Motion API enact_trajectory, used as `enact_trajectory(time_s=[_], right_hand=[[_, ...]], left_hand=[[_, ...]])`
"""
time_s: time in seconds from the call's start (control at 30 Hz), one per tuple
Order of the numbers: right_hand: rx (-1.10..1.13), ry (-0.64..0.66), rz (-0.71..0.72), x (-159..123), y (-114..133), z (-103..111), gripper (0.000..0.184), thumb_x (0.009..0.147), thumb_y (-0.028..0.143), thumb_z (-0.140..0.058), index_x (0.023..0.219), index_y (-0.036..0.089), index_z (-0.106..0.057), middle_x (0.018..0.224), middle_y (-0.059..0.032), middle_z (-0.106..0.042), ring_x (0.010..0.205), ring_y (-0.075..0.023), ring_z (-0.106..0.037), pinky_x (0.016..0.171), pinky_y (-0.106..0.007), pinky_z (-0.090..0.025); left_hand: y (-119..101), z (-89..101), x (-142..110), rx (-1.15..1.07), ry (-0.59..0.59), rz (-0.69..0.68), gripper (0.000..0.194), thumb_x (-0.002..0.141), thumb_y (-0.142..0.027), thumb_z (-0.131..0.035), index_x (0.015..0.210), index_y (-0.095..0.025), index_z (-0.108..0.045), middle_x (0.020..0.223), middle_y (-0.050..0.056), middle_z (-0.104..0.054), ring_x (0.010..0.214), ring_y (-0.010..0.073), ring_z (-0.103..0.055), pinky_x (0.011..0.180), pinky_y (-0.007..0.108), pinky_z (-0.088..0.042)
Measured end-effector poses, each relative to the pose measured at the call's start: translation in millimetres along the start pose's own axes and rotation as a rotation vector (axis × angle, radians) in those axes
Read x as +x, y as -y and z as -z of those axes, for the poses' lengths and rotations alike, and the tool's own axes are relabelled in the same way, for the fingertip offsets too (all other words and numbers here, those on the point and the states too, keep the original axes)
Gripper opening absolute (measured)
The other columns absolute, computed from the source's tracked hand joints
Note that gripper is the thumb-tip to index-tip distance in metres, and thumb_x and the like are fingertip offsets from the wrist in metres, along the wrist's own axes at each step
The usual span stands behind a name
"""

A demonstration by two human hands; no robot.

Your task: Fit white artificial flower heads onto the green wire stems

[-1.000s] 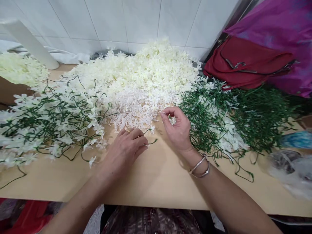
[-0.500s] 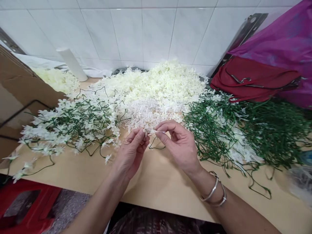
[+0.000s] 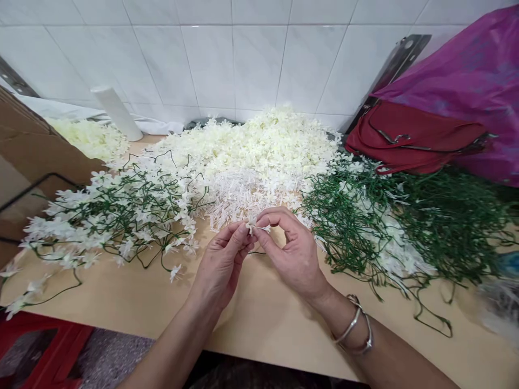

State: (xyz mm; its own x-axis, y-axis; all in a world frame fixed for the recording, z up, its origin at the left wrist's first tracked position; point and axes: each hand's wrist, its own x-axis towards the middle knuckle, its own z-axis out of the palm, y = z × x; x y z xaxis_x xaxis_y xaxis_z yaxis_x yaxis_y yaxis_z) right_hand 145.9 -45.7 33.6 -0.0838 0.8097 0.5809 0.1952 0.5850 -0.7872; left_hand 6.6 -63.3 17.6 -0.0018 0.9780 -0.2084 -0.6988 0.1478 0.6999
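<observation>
Between my fingertips, near the middle of the table, is a small white artificial flower. My left hand pinches it from the left. From the right, my right hand closes thumb and forefinger on a thin white piece like a flower stamen, touching the flower. A short length of green stem shows just below the fingers. Just beyond my hands lies a pile of loose white stamens. Behind that rises a large heap of cream-white petals.
At left, finished-looking white flowers on green stems lie near a cardboard box. Green stems pile up on the right. Behind them sit a red bag and a purple plastic bag. A red stool stands below the table edge.
My right hand's fingertips have come in closer to my left hand, bringing the white piece against the flower. The whole view has shifted slightly.
</observation>
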Motion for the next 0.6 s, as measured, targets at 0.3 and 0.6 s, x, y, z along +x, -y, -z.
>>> enact_trajectory(time_s=[0.3, 0.6], right_hand=[[-0.036, 0.024, 0.033, -5, -1, -1, 0.015, 0.092, 0.008, -0.066, 0.091, 0.023, -0.067, 0.101, -0.0032, -0.069, 0.100, -0.0174, -0.067, 0.095, -0.033, -0.053], [0.080, 0.187, -0.077, -1, 0, 7, 0.028, 0.092, 0.009, -0.068, 0.110, 0.029, -0.076, 0.124, -0.0052, -0.070, 0.113, -0.0187, -0.067, 0.099, -0.036, -0.053]], left_hand=[[-1, 5.6, 0, 0.023, 0.099, 0.069, 0.020, 0.076, -0.031, -0.093, 0.083, -0.018, -0.081, 0.084, 0.000, -0.077, 0.077, 0.0065, -0.069, 0.083, 0.017, -0.056], [-21, 15.3, 0, 0.270, 0.237, 0.113, 0.021, 0.077, -0.034, -0.092, 0.085, -0.017, -0.082, 0.082, 0.000, -0.075, 0.080, 0.0081, -0.064, 0.084, 0.019, -0.049]])
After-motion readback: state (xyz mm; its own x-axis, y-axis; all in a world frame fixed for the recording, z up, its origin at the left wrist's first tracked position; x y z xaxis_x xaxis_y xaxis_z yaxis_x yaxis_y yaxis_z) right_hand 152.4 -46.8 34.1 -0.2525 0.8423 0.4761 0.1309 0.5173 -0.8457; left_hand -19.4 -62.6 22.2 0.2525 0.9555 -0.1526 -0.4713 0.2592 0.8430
